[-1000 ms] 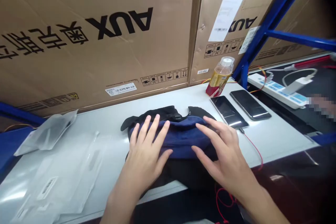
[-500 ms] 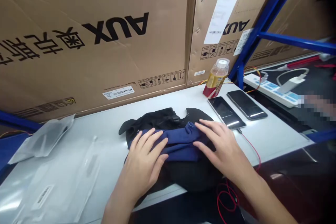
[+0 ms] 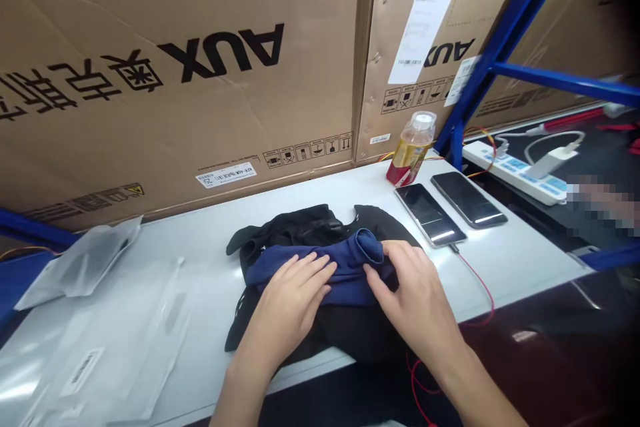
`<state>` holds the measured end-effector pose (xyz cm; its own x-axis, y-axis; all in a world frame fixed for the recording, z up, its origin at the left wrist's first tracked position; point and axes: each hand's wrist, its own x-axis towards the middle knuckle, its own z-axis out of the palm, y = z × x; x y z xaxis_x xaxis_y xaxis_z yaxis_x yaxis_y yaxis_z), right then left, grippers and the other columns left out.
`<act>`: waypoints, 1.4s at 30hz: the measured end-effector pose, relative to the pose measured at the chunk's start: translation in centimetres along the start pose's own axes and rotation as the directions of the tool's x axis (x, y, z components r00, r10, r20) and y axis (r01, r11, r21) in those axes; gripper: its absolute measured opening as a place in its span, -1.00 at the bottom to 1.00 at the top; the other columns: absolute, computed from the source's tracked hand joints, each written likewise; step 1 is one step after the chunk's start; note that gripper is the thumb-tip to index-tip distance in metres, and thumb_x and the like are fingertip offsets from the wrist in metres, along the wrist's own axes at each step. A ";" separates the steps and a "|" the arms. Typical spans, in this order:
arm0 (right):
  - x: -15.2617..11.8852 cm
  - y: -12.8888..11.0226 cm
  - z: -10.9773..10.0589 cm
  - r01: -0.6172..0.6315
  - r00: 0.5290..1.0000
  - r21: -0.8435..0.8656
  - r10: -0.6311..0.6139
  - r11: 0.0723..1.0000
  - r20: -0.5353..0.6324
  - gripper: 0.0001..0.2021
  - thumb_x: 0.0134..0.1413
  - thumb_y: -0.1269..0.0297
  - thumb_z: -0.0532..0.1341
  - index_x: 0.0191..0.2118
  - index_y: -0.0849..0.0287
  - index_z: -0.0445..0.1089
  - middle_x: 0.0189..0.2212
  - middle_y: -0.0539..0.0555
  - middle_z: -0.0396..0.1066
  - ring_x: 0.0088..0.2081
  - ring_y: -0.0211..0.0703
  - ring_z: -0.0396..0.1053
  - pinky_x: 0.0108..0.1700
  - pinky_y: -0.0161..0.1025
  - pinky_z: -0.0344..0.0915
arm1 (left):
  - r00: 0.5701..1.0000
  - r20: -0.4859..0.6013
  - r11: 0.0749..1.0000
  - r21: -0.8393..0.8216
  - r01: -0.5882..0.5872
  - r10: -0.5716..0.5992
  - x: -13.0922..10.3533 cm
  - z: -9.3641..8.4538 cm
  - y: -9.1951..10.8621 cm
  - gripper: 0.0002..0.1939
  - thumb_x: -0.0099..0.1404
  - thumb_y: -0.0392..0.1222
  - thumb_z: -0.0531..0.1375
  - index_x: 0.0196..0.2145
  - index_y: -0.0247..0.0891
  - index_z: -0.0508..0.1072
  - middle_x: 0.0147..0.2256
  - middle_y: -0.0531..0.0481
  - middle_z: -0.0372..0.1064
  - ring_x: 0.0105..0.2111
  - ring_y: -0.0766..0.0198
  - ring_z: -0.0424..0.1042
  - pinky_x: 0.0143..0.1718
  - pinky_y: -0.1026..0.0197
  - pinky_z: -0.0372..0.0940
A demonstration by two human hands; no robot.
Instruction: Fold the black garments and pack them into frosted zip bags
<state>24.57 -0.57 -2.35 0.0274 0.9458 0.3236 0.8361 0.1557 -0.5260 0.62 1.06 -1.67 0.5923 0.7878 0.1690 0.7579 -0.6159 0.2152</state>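
Note:
A bunched garment of black cloth [image 3: 345, 333] with a dark blue part [image 3: 300, 257] lies on the pale tabletop in front of me. The blue part runs across the black, and its right end shows a rounded, cuff-like opening. My left hand [image 3: 295, 297] rests on the blue fabric, palm down with fingers stretched out. At the cuff-like end, my right hand [image 3: 413, 287] has its thumb in front and curled fingers behind, gripping the blue cloth. Some of the right fingertips are hidden in the fabric.
Clear plastic bags [image 3: 115, 347] lie on the tabletop [image 3: 205, 240] at left. To the right are a drink bottle [image 3: 411, 150], a phone with a red cable [image 3: 431, 213] and another phone [image 3: 469, 200]. Large cartons [image 3: 200, 120], a blue frame [image 3: 500, 47] and a power strip [image 3: 520, 170] stand beyond.
My right hand has gone from spread fingers to a grip on the blue cloth's right end, which now stands up as a rounded opening. My left hand has slid slightly right.

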 end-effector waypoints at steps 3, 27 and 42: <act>-0.2 -0.6 0.0 -0.136 0.988 0.063 0.131 0.989 0.079 -0.88 0.38 0.15 0.13 -0.19 0.05 0.29 -0.34 0.05 0.46 -0.29 0.01 0.47 -0.26 -0.10 0.36 | 0.999 0.022 0.997 0.064 0.036 -0.037 -0.7 -0.4 -0.5 -0.52 0.60 -0.16 0.05 0.41 -0.07 0.28 0.38 -0.01 0.27 0.42 0.02 0.20 0.44 -0.34 0.07; 1.0 -3.1 1.7 0.011 0.999 0.210 -0.004 0.978 -0.034 -0.45 0.37 0.45 -0.01 0.41 0.04 0.17 0.39 0.21 0.19 0.36 0.07 0.26 0.31 0.12 0.34 | 0.996 0.030 0.993 0.089 0.077 -0.080 -1.4 0.7 -0.2 -0.50 0.60 -0.15 0.00 0.43 -0.08 0.23 0.40 -0.05 0.23 0.41 -0.05 0.21 0.40 -0.40 0.10; 0.5 -2.0 2.2 0.020 1.000 -0.011 -0.020 1.000 -0.014 -0.74 0.33 0.42 0.14 0.07 0.10 0.40 0.02 0.22 0.46 0.01 0.15 0.48 0.02 0.08 0.47 | 0.996 0.027 0.989 0.125 0.077 -0.081 -2.2 1.0 -0.2 -0.46 0.59 -0.15 0.01 0.46 -0.13 0.18 0.42 -0.09 0.18 0.44 -0.05 0.15 0.40 -0.34 0.15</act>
<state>21.67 0.22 -2.87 0.0184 0.9384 0.3452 0.8426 0.1713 -0.5106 -0.56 -0.56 -3.03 0.5357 0.8351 0.1248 0.8297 -0.5481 0.1056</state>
